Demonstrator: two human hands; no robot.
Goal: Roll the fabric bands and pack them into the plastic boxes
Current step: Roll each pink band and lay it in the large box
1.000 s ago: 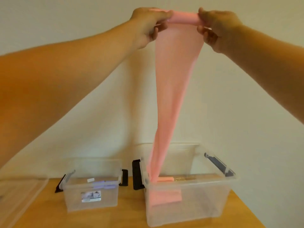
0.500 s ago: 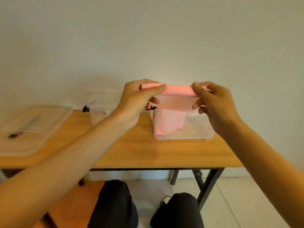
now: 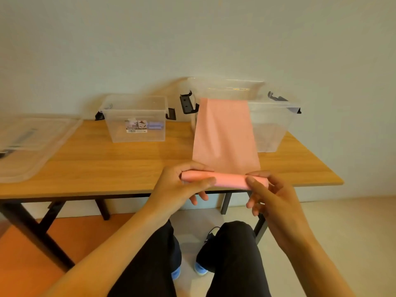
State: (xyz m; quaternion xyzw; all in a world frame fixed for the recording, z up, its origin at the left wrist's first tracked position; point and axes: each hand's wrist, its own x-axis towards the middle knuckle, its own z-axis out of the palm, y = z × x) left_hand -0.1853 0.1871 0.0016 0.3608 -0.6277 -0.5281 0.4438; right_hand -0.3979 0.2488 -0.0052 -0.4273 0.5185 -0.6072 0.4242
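Note:
A pink fabric band [image 3: 225,133] runs from inside the large clear plastic box [image 3: 274,125] over its front rim and down across the table to a rolled end [image 3: 229,181] at the table's near edge. My left hand [image 3: 182,189] pinches the roll's left end between thumb and fingers. My right hand [image 3: 272,196] pinches its right end. A smaller clear box [image 3: 137,133] stands to the left on the table; it holds a purple roll [image 3: 155,126] and bears a label.
The wooden table [image 3: 107,163] has black legs and stands against a pale wall. A clear plastic lid [image 3: 32,146] lies at its left end. My legs in dark trousers and blue shoes show below the table's near edge.
My hands came down from high above the boxes to the table's near edge, still holding the rolled end. The loose band now hangs over the large box's front rim.

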